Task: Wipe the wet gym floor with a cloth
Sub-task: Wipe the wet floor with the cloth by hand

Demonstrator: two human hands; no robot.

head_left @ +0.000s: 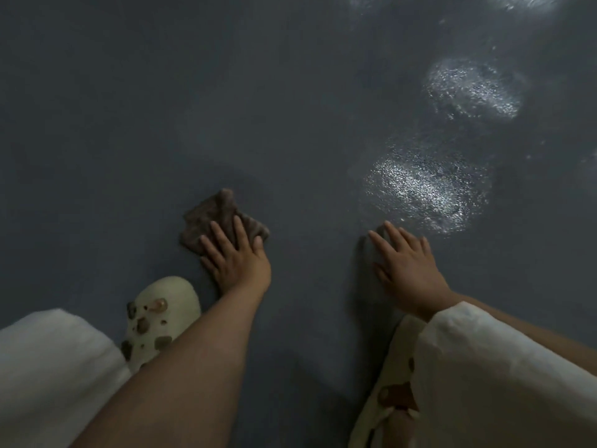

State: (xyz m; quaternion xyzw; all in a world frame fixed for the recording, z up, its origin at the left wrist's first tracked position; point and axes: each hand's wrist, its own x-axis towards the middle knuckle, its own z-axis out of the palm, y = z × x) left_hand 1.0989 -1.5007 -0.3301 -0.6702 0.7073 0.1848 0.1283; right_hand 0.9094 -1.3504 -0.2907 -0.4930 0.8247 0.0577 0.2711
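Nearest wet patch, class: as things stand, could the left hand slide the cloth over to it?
Probably yes. The left hand presses flat on the cloth, and bare floor lies between it and the nearest wet patch; only the right hand rests just below that path.

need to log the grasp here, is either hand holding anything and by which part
Nothing is gripped. The left hand presses flat, fingers straight, on the near end of the brown cloth. The right hand is open over the floor, holding nothing.
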